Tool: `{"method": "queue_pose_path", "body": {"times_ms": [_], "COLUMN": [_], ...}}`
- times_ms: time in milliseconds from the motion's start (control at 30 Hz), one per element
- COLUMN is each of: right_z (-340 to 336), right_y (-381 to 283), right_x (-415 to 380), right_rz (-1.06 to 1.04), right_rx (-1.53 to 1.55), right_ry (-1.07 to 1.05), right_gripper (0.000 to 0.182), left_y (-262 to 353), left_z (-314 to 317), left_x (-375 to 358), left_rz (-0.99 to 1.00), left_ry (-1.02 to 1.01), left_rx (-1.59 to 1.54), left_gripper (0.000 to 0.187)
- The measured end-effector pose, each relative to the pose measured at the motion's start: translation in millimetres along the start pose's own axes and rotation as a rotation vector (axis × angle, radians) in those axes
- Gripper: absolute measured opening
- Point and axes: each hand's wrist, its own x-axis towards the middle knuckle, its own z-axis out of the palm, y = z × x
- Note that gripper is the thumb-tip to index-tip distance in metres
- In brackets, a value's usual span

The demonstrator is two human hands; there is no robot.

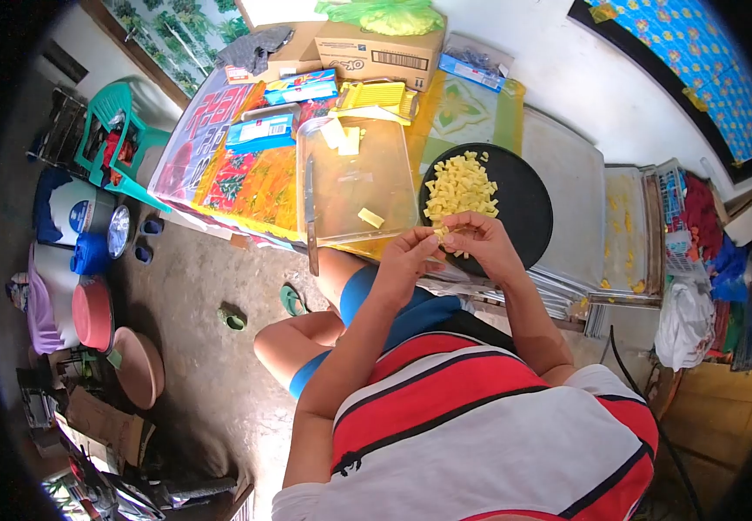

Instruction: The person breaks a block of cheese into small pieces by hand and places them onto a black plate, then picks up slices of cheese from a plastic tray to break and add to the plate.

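Both hands meet over the near left edge of a round black tray (pixel 523 204), which carries a heap of small yellow pieces (pixel 461 187). My left hand (pixel 410 253) is closed, its fingertips pinching a small yellow piece (pixel 442 232). Fingertips of my right hand (pixel 483 243) close on the same spot from the other side. To the left lies a translucent rectangular tray (pixel 354 187) with a few flat yellow pieces (pixel 370 218) on it. A knife (pixel 311 213) rests along its left edge, handle toward me.
Blue boxes (pixel 261 132), a yellow ridged tray (pixel 376 97) and a cardboard box (pixel 380 56) stand farther back on the table. Stacked metal trays (pixel 571 191) are at the right. A green chair (pixel 115 130) and basins (pixel 92 313) stand at the left.
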Motion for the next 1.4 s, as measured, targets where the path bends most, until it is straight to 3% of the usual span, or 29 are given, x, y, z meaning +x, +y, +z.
{"method": "queue_pose_path", "body": {"times_ms": [133, 233, 333, 433, 633, 833, 1033, 1133, 1400], "right_z": [-34, -59, -79, -87, -88, -94, -91, -81, -103], "right_y": [15, 21, 33, 40, 37, 41, 40, 32, 32], "right_x": [3, 3, 5, 6, 3, 11, 17, 17, 33], "right_rz": [-0.012, 0.025, 0.036, 0.120, 0.122, 0.111, 0.080, 0.108, -0.042], "right_rx": [-0.091, -0.045, 0.004, 0.161, 0.196, 0.111, 0.055, 0.046, -0.220], "right_ry": [0.153, 0.265, 0.297, 0.351, 0.283, 0.255, 0.265, 0.313, 0.334], "right_gripper": [0.022, 0.020, 0.021, 0.024, 0.029, 0.020, 0.021, 0.021, 0.024], "left_y": [-12, -34, -44, -51, -54, -59, -49, -47, -62], "left_z": [4, -3, 0, 5, 14, 4, -6, -7, -12], "left_x": [23, 47, 63, 67, 60, 64, 58, 53, 33], "left_rz": [0.097, 0.381, 0.643, 0.743, 0.712, 0.724, 0.790, 0.732, 0.763], "left_ry": [0.099, 0.143, 0.119, 0.139, 0.187, 0.243, 0.286, 0.280, 0.346], "left_rx": [0.323, 0.915, 1.253, 1.408, 1.491, 1.332, 1.180, 1.168, 1.241], "left_gripper": [0.019, 0.016, 0.016, 0.015, 0.014, 0.016, 0.013, 0.010, 0.018]}}
